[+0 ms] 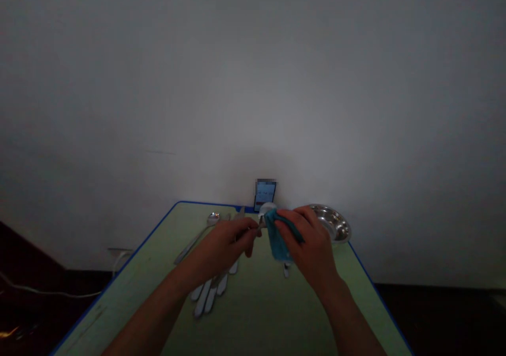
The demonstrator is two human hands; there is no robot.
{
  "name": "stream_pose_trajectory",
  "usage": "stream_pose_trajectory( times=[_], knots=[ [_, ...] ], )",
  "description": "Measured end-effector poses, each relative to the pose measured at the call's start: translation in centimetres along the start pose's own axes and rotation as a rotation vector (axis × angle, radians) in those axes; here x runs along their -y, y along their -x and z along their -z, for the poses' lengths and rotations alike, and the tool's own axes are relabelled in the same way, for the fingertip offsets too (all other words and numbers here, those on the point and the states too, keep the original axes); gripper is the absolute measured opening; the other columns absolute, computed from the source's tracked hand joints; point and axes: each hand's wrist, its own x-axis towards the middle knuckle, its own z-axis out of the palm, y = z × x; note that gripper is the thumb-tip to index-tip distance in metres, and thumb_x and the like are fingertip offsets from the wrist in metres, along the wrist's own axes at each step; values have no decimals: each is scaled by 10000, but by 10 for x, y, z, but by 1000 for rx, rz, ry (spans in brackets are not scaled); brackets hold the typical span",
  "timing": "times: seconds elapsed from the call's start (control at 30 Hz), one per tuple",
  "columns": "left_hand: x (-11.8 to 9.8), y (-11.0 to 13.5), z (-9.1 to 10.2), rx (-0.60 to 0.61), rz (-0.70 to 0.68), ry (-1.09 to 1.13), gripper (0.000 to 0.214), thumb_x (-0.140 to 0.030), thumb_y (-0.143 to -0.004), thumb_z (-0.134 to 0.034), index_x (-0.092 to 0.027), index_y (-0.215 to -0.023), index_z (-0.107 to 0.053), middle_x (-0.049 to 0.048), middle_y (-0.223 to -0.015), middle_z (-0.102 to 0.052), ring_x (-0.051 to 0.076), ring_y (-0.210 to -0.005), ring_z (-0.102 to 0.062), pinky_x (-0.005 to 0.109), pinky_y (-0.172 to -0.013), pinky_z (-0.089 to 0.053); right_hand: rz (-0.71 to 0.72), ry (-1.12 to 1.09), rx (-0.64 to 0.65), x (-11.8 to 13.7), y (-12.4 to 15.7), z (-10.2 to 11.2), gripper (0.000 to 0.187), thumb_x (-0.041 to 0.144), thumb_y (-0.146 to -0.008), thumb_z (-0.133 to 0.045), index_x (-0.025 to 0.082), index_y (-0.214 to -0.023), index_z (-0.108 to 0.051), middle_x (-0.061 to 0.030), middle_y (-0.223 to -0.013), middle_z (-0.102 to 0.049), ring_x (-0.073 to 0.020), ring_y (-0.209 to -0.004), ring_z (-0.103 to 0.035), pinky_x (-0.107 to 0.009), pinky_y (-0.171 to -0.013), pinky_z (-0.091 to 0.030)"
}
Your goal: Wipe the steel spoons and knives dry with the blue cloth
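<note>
My left hand pinches a slim metal piece of cutlery above the middle of the table; whether it is a fork or a spoon I cannot tell. In my right hand is a teal cloth, gathered between thumb and fingers, with one end hanging down. The cloth meets the far end of the cutlery and covers part of it. Under my left forearm and hand lie several metal knives, their blades partly hidden. A long-handled spoon rests to their left.
A shiny metal bowl stands at the back right, partly behind my right hand. A phone leans upright at the far edge, near a pale round object. Below the cloth shows a cutlery handle. The green table meets a wall.
</note>
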Motion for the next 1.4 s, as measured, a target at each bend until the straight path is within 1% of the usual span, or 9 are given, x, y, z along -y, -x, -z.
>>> stream_pose_trajectory(
  times=[0.1, 0.27, 0.43, 0.63, 0.77, 0.9, 1.07, 1.23, 1.4],
  knots=[
    [-3, 0, 3, -59, 36, 133, 261, -317, -877, -394, -162, -831, -598, -14, -621, -630, 111, -564, -523, 212, -555, -367, 5, -30, -13, 5, 2, 0, 189, 260, -857, -552, 207, -1028, -613, -32, -885, -584, -138, -785, -575, -289, -718, -480],
    [-3, -1, 6, -77, 77, 282, 264, -327, -843, -450, -141, -773, -623, 7, -641, -630, 98, -553, -493, 201, -527, -371, 12, -70, -15, 16, 4, -5, 169, 223, -838, -569, 186, -992, -629, -40, -849, -593, -137, -748, -576, -285, -683, -489],
    [3, -2, 2, -25, 123, 454, 215, -324, -804, -514, -139, -832, -620, -11, -654, -601, 65, -478, -455, 184, -463, -371, 9, -73, 9, 21, 7, -12, 164, 204, -836, -562, 164, -978, -635, -58, -846, -600, -150, -766, -580, -309, -718, -500],
    [1, -2, 2, 7, 184, 557, 226, -332, -769, -558, -124, -838, -613, -8, -640, -599, 83, -477, -521, 196, -438, -433, -23, -65, 35, 19, 9, -15, 179, 208, -836, -562, 182, -998, -634, -55, -864, -600, -152, -777, -583, -310, -730, -501],
    [1, -3, 2, 22, 195, 633, 198, -322, -755, -587, -133, -802, -618, -23, -610, -590, 78, -483, -536, 189, -466, -455, -32, -57, 55, 20, 11, -15, 174, 210, -841, -553, 183, -993, -634, -53, -859, -598, -151, -776, -584, -301, -722, -499],
    [1, -5, 1, 11, 207, 655, 230, -357, -771, -580, -133, -768, -634, -8, -602, -615, 87, -520, -567, 191, -509, -471, -39, -39, 62, 21, 11, -15, 170, 215, -844, -550, 178, -983, -642, -55, -849, -595, -153, -777, -584, -303, -732, -493],
    [2, -5, 1, -44, 250, 656, 281, -400, -769, -591, -130, -736, -663, -9, -546, -599, 92, -500, -563, 192, -497, -472, -35, -41, 91, 26, 9, -14, 163, 212, -854, -534, 182, -971, -643, -46, -833, -589, -142, -754, -578, -293, -728, -491],
    [4, -5, 1, -62, 262, 664, 260, -376, -737, -636, -126, -779, -696, -4, -582, -607, 98, -524, -564, 192, -489, -475, -30, -29, 146, 31, 8, -12, 154, 199, -856, -526, 170, -943, -650, -48, -807, -580, -138, -730, -567, -280, -695, -485],
    [3, -4, 2, -101, 286, 679, 243, -343, -700, -668, -134, -816, -710, 14, -657, -646, 107, -573, -575, 206, -524, -494, 7, -9, 172, 31, 9, -12, 164, 205, -860, -522, 160, -942, -656, -44, -785, -571, -135, -702, -554, -267, -655, -465]
  ],
)
